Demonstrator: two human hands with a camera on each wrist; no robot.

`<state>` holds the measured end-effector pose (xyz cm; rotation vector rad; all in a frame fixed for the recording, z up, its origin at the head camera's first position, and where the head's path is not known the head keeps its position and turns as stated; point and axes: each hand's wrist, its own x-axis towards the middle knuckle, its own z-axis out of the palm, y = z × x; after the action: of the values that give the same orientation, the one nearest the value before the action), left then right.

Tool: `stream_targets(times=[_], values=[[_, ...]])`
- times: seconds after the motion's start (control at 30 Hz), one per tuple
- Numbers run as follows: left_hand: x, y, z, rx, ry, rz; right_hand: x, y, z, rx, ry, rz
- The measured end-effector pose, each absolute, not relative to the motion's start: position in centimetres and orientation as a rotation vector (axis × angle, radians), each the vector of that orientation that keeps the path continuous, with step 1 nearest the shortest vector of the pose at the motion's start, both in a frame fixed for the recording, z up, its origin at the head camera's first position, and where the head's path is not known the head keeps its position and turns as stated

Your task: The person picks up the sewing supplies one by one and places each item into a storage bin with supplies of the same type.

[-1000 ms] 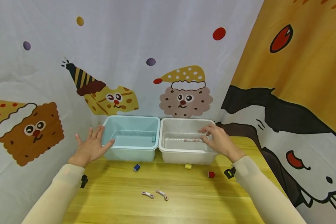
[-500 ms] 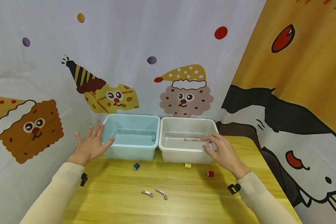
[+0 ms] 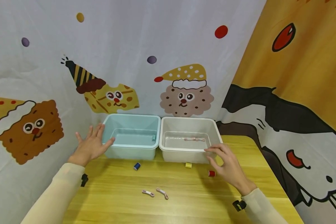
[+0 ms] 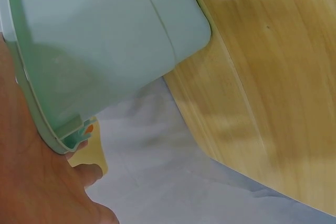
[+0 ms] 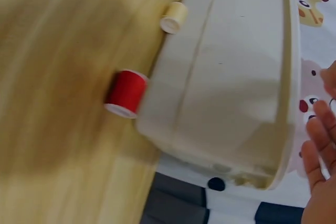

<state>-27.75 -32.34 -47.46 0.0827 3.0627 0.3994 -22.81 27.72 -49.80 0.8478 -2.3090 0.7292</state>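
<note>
- hands are both empty: the left hand (image 3: 91, 147) has its fingers straight and spread, resting at the left end of the pale blue rectangular plastic bin (image 3: 131, 153); the right hand (image 3: 231, 166) is loosely bent, nothing between thumb and fingers.
- just changed: the right hand has drawn back from above the inside of the off-white rectangular plastic bin (image 3: 182, 157) to its front right corner; the left hand has stayed put.
- pink-and-white folded cord (image 3: 194, 139) lies on that bin's floor, apart from the fingers; handling it looks finished for now.
- on the yellowish wooden desk (image 3: 184, 208), the small red thread spool (image 3: 211, 173) is nearest the right hand; the small yellow thread spool (image 3: 188, 165) sits just before the off-white bin, the small dark blue thread spool (image 3: 137, 166) before the blue one.
- two folded pink cord bundles with white bands (image 3: 148, 193) lie nearer the person, untouched.
</note>
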Motion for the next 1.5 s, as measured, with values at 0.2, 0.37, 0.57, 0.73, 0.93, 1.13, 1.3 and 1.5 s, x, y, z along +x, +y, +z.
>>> stream_targets(times=[0.2,0.37,0.57,0.73,0.93,1.13,1.3,1.5], values=[[-27.5,-32.7,-47.6,0.077,3.070,0.399,-22.0,28.5,-51.3,0.911,-2.299,0.772],[-27.4,-32.8,-47.6,0.072,3.070,0.400,-21.8,29.2,-52.4,0.954,-2.326,0.786],[-27.3,-32.6,-47.4,0.073,3.072,0.404,-21.6,30.2,-53.7,0.971,-2.455,0.737],[-27.3,-32.5,-47.3,0.078,3.073,0.410,-21.6,31.0,-54.7,0.969,-2.595,0.668],[-27.5,-32.5,-47.3,0.080,3.074,0.407,-21.8,31.8,-55.6,0.931,-2.729,0.681],[-27.5,-32.4,-47.3,0.090,3.066,0.410,-22.0,32.7,-56.2,0.895,-2.820,0.677],[-27.5,-32.4,-47.4,0.094,3.061,0.405,-22.1,32.9,-56.5,0.914,-2.852,0.691],[-27.7,-32.4,-47.4,0.099,3.066,0.404,-22.4,33.0,-56.6,0.945,-2.848,0.764]])
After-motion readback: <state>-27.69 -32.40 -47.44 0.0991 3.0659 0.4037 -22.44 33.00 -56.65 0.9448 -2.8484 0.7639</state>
